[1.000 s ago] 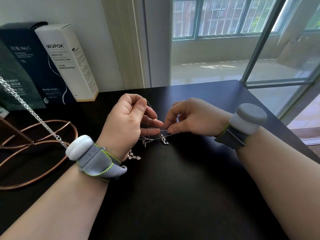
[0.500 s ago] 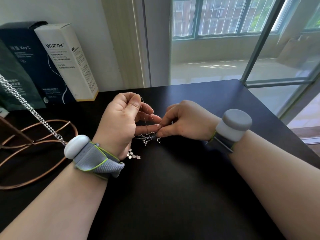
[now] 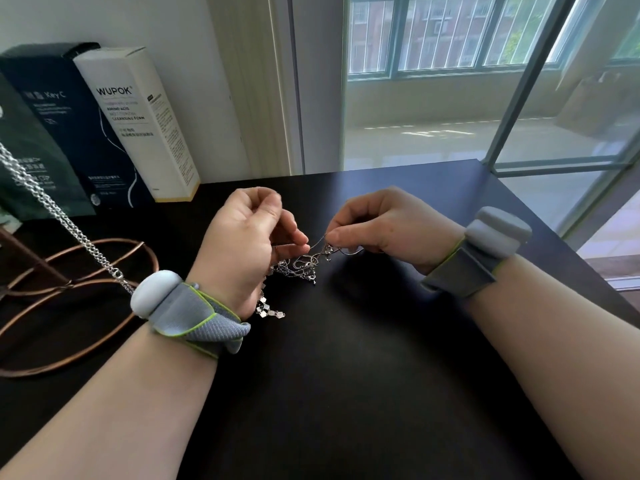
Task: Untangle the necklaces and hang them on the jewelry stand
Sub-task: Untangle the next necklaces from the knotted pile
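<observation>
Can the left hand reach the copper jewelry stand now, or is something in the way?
Probably yes. The copper stand sits on the table just left of the left hand, with nothing solid between them. But that hand is pinching the tangled necklaces together with the right hand, so it is busy.

Black table (image 3: 346, 375), boxes (image 3: 138, 126), copper stand (image 3: 69, 306), perhaps necklaces (image 3: 298, 268)

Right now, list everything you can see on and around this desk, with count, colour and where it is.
tangled necklaces: one clump, silver, desk centre, between both hands
chain: one, silver, hanging at left
jewelry stand: one, copper, left
boxes: three; white, navy, dark green; against back-left wall
desk: one, black
window: behind the desk, right
wrist bands: two, grey with green edging
left hand: pinching the tangle
right hand: pinching a strand
</observation>
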Available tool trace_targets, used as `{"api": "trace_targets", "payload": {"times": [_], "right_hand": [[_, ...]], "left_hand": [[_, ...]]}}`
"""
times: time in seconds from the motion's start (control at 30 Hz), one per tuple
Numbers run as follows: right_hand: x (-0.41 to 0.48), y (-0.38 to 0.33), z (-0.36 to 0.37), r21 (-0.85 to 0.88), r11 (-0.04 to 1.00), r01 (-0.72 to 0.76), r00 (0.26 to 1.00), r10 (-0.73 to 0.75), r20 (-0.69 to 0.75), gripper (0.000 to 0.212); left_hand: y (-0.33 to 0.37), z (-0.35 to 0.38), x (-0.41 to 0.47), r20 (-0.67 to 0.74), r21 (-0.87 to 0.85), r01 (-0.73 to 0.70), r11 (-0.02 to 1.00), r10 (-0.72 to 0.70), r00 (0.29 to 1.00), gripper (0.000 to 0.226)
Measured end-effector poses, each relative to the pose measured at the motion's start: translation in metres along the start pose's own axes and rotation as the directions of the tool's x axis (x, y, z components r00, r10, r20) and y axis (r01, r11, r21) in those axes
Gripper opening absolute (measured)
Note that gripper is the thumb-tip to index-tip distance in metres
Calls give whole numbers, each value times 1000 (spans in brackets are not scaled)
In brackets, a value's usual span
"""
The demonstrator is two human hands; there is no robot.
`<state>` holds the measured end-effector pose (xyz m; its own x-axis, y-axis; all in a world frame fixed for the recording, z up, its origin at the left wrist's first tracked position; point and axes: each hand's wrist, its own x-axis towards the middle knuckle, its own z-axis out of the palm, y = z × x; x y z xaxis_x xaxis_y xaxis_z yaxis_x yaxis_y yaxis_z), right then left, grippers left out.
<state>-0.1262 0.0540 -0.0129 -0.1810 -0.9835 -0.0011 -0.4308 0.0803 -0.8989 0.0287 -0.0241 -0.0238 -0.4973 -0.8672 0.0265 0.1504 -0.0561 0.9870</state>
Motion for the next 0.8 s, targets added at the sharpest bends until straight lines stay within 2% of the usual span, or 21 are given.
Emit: {"api": "trace_targets", "payload": {"times": [0.2, 0.33, 0.47, 0.6, 0.8], "right_hand": [[-1, -2, -1, 119, 993, 5, 1000, -3, -14, 8], [0, 0, 0, 141, 990, 18, 1000, -16, -17, 3], [2, 2, 2, 153, 987, 43, 999, -38, -35, 5], [1, 1, 2, 259, 966, -14, 1000, 17, -9, 2], [0, -2, -4, 154, 986, -62, 998, 63, -4, 6]], "left_hand": [[-5, 0, -4, 148, 272, -89, 958, 49, 988, 6], [-6, -1, -6, 203, 276, -54, 960, -3, 979, 13], [-4, 0, -9, 196, 323, -72, 944, 8, 981, 3], [-4, 0, -8, 152, 321, -62, 945, 13, 988, 6], [-7, -2, -5, 86, 390, -102, 915, 74, 994, 6]]}}
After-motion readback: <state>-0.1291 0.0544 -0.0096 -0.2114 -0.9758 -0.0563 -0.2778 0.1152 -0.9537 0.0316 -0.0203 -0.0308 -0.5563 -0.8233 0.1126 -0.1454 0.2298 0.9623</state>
